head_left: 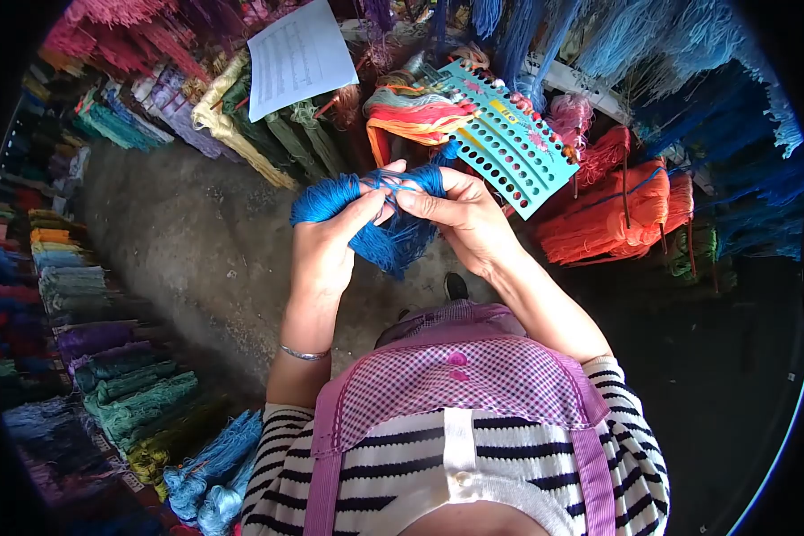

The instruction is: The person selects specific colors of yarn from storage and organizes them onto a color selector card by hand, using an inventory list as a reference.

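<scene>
A skein of blue thread [324,198] is draped over both of my hands, in front of my apron. My left hand [335,234] has the skein looped over it, and its thumb and fingers pinch some strands. Facing it, my right hand [463,217] grips the same thread between thumb and fingers. Blue strands cross between my fingertips, and a loose part of the skein hangs below them. Just beyond my right hand lies a turquoise card with rows of holes [509,138], with orange and multicoloured threads [417,114] at its left end.
A printed paper sheet [299,55] rests on hanging skeins at the top. Orange-red skeins [612,214] hang to the right, blue skeins [715,54] at the upper right. Racks of coloured skeins [138,402] line the left side, with grey floor [188,241] between.
</scene>
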Tool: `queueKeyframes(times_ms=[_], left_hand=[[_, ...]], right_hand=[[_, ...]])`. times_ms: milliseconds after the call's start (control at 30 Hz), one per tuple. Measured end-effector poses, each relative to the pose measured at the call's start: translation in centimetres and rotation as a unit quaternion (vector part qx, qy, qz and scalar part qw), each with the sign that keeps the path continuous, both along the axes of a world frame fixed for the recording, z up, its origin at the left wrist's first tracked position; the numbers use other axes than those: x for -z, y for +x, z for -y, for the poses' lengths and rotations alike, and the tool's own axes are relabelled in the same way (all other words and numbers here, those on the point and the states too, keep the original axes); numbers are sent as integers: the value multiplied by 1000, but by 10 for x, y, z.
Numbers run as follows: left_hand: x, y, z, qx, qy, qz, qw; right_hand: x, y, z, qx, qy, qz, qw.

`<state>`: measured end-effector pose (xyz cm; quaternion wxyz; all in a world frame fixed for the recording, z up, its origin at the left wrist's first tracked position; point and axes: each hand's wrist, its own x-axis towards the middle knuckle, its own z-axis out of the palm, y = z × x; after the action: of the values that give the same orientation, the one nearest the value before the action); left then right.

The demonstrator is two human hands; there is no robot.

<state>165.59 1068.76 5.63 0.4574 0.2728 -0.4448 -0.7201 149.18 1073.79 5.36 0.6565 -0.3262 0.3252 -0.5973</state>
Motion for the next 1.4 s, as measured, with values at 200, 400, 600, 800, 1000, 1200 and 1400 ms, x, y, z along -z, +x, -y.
queueKeyframes(times_ms=[200,400,600,800,1000,1200,1400], left_hand=[[-12,-3,-2,-12,133,-49,990],[-12,-4,-2,45,113,-64,990],[-5,-4,-1,29,36,12,999],[-6,12,2,-34,-35,36,998],[-2,13,6,-61,-50,50,996],[-4,13,5,-49,23,53,997],[-2,5,5,-11,-12,16,1000]], right_hand=[[15,-3,12,-15,-5,72,997],[2,8,14,-41,4,-39,998],[5,12,17,-29,9,-61,998],[-1,9,13,-17,31,-26,999],[-2,9,15,-27,0,-62,998],[15,6,23,4,4,19,1000],[2,18,17,-30,7,-41,999]])
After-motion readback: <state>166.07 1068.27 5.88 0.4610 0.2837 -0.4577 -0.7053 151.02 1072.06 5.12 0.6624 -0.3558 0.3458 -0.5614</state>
